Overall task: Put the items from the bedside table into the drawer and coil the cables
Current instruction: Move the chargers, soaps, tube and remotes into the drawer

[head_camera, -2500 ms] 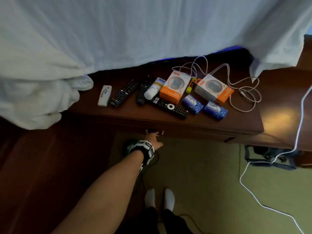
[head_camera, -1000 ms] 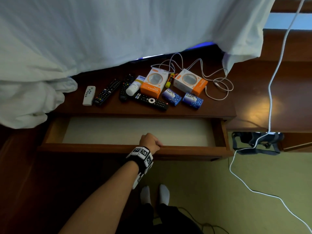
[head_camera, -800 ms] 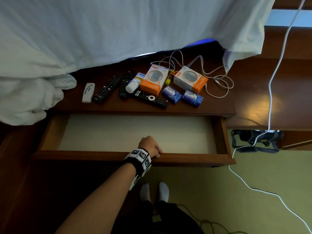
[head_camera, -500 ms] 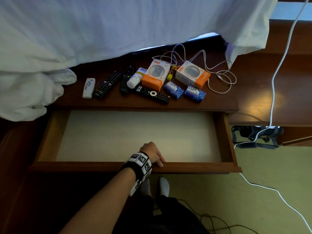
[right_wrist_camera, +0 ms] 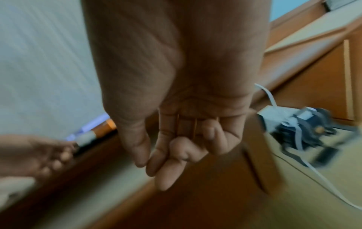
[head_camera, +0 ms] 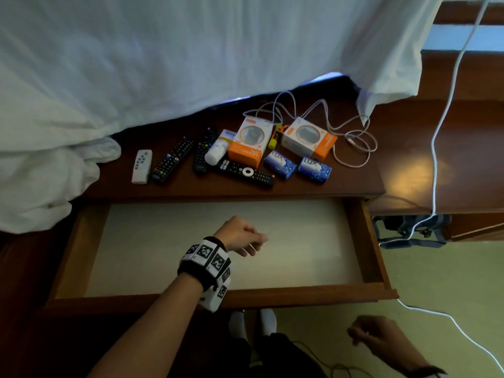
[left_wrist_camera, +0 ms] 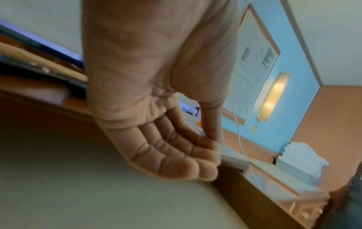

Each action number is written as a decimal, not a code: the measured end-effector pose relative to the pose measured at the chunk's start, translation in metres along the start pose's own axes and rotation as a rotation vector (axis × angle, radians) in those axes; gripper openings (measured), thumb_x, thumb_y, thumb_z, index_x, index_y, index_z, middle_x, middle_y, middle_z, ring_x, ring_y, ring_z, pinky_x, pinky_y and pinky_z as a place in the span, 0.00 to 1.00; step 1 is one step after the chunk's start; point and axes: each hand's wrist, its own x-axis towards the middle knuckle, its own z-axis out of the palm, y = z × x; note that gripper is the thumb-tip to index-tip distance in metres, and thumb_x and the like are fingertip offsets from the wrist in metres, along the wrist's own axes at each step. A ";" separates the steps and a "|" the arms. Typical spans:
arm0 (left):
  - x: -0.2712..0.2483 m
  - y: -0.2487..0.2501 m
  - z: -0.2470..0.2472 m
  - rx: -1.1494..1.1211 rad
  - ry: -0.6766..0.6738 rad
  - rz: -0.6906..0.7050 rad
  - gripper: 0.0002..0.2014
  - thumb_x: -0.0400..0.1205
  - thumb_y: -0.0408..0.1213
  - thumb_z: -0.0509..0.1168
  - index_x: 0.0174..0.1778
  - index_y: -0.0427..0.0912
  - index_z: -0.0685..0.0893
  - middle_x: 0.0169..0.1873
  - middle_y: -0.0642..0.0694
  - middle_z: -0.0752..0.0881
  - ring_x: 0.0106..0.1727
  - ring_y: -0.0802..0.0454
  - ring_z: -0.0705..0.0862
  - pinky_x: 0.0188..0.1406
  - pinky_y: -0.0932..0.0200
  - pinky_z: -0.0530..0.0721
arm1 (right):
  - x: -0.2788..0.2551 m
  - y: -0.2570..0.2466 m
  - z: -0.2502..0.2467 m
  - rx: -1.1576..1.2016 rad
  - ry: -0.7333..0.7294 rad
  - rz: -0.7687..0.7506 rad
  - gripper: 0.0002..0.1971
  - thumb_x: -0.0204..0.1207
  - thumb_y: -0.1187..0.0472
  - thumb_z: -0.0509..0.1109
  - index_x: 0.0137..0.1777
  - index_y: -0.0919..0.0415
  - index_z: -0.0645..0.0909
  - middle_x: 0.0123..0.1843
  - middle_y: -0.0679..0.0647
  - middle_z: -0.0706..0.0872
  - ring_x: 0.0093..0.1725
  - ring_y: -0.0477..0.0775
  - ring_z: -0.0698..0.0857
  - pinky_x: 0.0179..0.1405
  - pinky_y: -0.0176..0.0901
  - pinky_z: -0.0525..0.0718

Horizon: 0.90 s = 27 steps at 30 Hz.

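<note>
The drawer [head_camera: 365, 241] stands pulled fully out below the bedside table [head_camera: 354, 184], its pale bottom bare. My left hand [head_camera: 246, 238] hovers over the drawer's middle, fingers loosely curled, holding nothing [left_wrist_camera: 188, 156]. My right hand [head_camera: 362, 334] hangs empty at the lower right, in front of the drawer, fingers loosely curled [right_wrist_camera: 170, 156]. On the table lie a white remote [head_camera: 141, 166], three black remotes [head_camera: 172, 159], a white bottle [head_camera: 218, 151], two orange-white charger boxes [head_camera: 248, 143], two blue soap bars [head_camera: 315, 169], a yellow tube [head_camera: 273, 137] and tangled white cables [head_camera: 354, 143].
White bedding [head_camera: 163, 64] overhangs the table's back and left side. A long white cable [head_camera: 436, 159] runs down at right to a dark device [head_camera: 409, 227] under the adjoining wooden surface, then trails over the green floor. My feet in white socks [head_camera: 253, 321] stand below the drawer front.
My left hand pulled the drawer out fully, then let go of its front and rose over the drawer's inside. My right hand has come into view at the lower right.
</note>
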 end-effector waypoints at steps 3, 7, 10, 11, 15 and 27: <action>0.004 0.034 -0.030 -0.064 0.183 0.097 0.11 0.78 0.42 0.73 0.35 0.40 0.85 0.30 0.46 0.88 0.28 0.53 0.84 0.23 0.65 0.78 | 0.011 -0.051 -0.044 -0.023 0.099 -0.105 0.08 0.77 0.58 0.72 0.37 0.55 0.88 0.33 0.52 0.90 0.30 0.36 0.83 0.29 0.27 0.76; 0.021 0.084 -0.065 -0.095 0.485 0.216 0.12 0.76 0.42 0.75 0.29 0.45 0.83 0.29 0.45 0.87 0.25 0.52 0.84 0.21 0.62 0.79 | 0.051 -0.121 -0.104 -0.018 0.321 -0.292 0.05 0.76 0.59 0.73 0.39 0.52 0.87 0.35 0.45 0.89 0.36 0.39 0.85 0.36 0.31 0.80; 0.041 0.118 -0.086 -0.042 0.701 0.265 0.12 0.72 0.43 0.76 0.27 0.47 0.83 0.29 0.47 0.87 0.38 0.45 0.89 0.41 0.55 0.86 | 0.092 -0.168 -0.136 -0.006 0.480 -0.354 0.03 0.74 0.60 0.75 0.41 0.58 0.89 0.37 0.50 0.91 0.35 0.42 0.86 0.35 0.26 0.77; 0.048 0.128 -0.091 -0.009 0.746 0.261 0.10 0.72 0.43 0.76 0.29 0.47 0.83 0.32 0.47 0.88 0.42 0.46 0.89 0.46 0.56 0.85 | 0.107 -0.183 -0.144 -0.016 0.507 -0.358 0.03 0.73 0.60 0.75 0.41 0.59 0.89 0.38 0.53 0.92 0.37 0.47 0.88 0.35 0.27 0.77; 0.076 0.154 -0.104 0.078 0.820 0.169 0.08 0.71 0.45 0.74 0.42 0.47 0.87 0.47 0.43 0.90 0.53 0.41 0.88 0.49 0.55 0.83 | 0.171 -0.225 -0.172 -0.106 0.515 -0.289 0.09 0.71 0.52 0.74 0.48 0.53 0.88 0.49 0.57 0.91 0.52 0.60 0.88 0.50 0.47 0.83; 0.127 0.149 -0.087 0.403 0.737 -0.159 0.57 0.58 0.60 0.81 0.78 0.40 0.63 0.77 0.38 0.69 0.78 0.36 0.68 0.73 0.36 0.71 | 0.262 -0.247 -0.199 -0.491 0.411 -0.186 0.41 0.59 0.31 0.73 0.66 0.58 0.76 0.64 0.59 0.81 0.63 0.64 0.81 0.60 0.59 0.82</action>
